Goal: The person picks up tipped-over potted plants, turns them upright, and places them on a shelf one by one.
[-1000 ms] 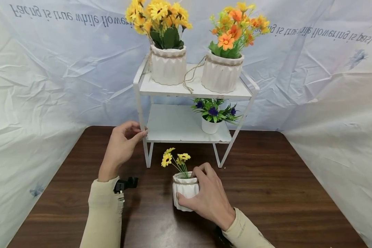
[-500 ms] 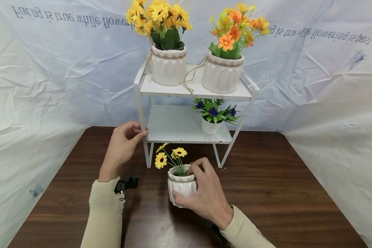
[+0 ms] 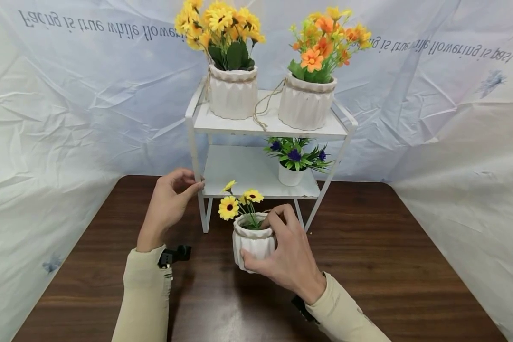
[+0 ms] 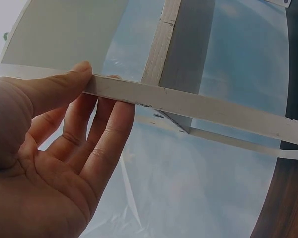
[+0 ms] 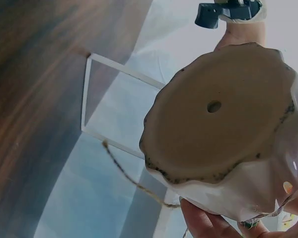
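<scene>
A white fluted flowerpot (image 3: 252,248) with small yellow daisies (image 3: 229,207) is off the table, in front of the shelf rack. My right hand (image 3: 288,251) grips it at the right side, thumb on the outer wall and fingers over the rim. The right wrist view shows the pot's underside (image 5: 218,134) with a drain hole, and a loose end of twine (image 5: 139,186) hanging beside it. My left hand (image 3: 164,204) pinches the left front post (image 3: 194,156) of the rack; in the left wrist view the thumb lies on the white bar (image 4: 203,106), fingers behind.
On the white rack's top shelf (image 3: 270,122) stand a pot of yellow flowers (image 3: 232,95) and a pot of orange flowers (image 3: 307,104). A small purple-flowered pot (image 3: 289,175) sits right on the lower shelf (image 3: 239,164). Pale printed cloth (image 3: 90,85) surrounds the brown table (image 3: 389,256).
My right hand has raised the daisy flowerpot and brought it closer to the rack, with its flowers now overlapping the lower shelf's edge. The left hand stays at the post.
</scene>
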Demonstrator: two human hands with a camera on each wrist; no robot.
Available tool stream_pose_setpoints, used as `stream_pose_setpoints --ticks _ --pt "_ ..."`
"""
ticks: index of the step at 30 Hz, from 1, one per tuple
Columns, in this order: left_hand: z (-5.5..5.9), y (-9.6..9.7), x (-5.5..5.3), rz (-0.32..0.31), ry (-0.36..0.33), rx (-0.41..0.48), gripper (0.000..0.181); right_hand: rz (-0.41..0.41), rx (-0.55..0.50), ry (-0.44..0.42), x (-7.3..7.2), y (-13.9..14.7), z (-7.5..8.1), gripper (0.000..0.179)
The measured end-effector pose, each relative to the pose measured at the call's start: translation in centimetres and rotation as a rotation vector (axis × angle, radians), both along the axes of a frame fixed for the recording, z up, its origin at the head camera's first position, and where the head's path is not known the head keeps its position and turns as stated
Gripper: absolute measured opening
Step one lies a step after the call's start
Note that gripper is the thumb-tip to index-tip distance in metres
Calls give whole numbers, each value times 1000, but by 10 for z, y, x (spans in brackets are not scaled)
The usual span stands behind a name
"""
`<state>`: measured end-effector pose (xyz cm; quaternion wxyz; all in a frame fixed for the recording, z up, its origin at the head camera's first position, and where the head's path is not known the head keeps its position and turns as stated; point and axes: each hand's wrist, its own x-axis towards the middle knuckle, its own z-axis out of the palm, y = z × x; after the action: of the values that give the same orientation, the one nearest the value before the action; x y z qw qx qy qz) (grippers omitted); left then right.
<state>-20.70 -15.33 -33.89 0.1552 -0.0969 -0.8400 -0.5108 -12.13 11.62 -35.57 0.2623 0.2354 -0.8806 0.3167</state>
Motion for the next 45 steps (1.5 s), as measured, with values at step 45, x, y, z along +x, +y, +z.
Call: stream_pose_setpoints --ticks 45 --pt "0 -1 1 8 17 -13 12 19 -158 124 -60 -19 38 42"
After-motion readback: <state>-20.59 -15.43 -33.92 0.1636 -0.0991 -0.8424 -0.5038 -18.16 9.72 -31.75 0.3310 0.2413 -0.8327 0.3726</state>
